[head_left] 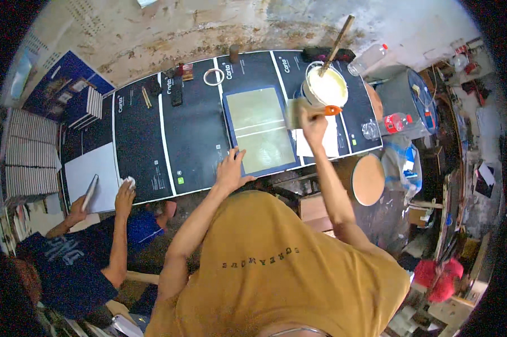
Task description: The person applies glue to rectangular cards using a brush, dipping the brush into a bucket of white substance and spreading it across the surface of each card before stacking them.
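My left hand (232,170) lies with fingers spread on the lower left edge of a flat book cover (259,151). The cover has a blue border around two greyish-green boards, with pale lines across the middle. In my right hand (313,123) is a wide brush (333,110) with an orange handle; its pale head is smeared by motion at the cover's right side. Just beyond that hand stands a white bucket (312,102) of creamy white paste, a wooden stick (340,45) leaning in it. White paper (321,143) lies partly under my right wrist.
At left, a co-worker's hands (124,199) work over a white sheet (90,171), near stacked books (31,160). A tape ring (213,77) and a dark block (177,94) lie at the table's back. Plastic bottles (396,122) and a round stool (368,178) are at right.
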{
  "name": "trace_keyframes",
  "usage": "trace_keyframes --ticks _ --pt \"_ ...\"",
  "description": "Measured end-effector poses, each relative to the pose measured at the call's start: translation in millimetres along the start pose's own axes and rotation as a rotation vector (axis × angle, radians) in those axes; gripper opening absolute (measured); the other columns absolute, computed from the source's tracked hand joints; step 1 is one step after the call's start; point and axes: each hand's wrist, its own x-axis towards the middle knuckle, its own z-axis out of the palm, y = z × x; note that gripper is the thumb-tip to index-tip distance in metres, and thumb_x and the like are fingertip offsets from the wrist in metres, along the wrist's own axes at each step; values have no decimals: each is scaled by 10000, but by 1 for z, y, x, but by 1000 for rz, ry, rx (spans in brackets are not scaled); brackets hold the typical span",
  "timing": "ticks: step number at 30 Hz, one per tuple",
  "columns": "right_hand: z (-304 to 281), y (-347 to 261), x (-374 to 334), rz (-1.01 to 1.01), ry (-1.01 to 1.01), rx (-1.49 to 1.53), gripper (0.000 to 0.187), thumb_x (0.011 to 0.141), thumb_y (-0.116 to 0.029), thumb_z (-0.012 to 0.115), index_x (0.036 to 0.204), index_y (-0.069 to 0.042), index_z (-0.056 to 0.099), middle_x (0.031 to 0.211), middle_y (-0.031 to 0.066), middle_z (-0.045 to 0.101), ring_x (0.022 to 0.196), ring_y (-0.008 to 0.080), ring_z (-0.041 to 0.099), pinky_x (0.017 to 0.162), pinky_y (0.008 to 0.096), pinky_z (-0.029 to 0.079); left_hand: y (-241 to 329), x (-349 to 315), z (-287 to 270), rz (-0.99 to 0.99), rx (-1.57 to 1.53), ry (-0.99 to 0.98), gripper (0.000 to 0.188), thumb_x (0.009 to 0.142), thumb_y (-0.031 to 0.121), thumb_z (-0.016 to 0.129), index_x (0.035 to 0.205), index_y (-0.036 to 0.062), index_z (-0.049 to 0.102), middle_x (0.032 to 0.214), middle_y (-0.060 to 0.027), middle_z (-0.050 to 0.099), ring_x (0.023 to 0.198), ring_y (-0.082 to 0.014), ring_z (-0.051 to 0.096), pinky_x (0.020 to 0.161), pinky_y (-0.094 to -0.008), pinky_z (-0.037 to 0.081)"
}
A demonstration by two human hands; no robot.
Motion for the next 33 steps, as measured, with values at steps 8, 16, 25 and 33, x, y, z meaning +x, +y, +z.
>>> trace_keyframes --ticks 8,16,25,33 --pt "-14 26 -74 167 -57 -1 362 907 -336 688 877 23 652 802 224 699 716 339 697 672 394 537 -6 0 -3 110 61 29 952 692 564 822 1350 -2 430 1408 -189 437 1204 -412 553 890 -512 505" --pt "2 -58 -117 89 -32 35 408 847 -325 725 925 73 680 808 265 698 799 418 708 716 452 540 -8 1 -4 122 19 18 941 692 503 848 1335 -42 428 1384 -211 439 1193 -404 559 904 -497 515" --pt "-111 29 -119 143 309 -426 395 856 -317 759 964 58 697 875 202 725 792 346 709 758 410 550 -11 2 -2 106 3 -19 937 689 494 847 1343 -32 429 1403 -195 427 1226 -385 528 932 -500 490" --pt "-58 23 -113 230 -141 -653 372 821 -292 781 859 67 693 792 229 708 721 358 701 718 402 545 -23 -7 7 116 -9 44 969 705 522 825 1385 -25 404 1423 -176 417 1193 -382 542 931 -495 492"
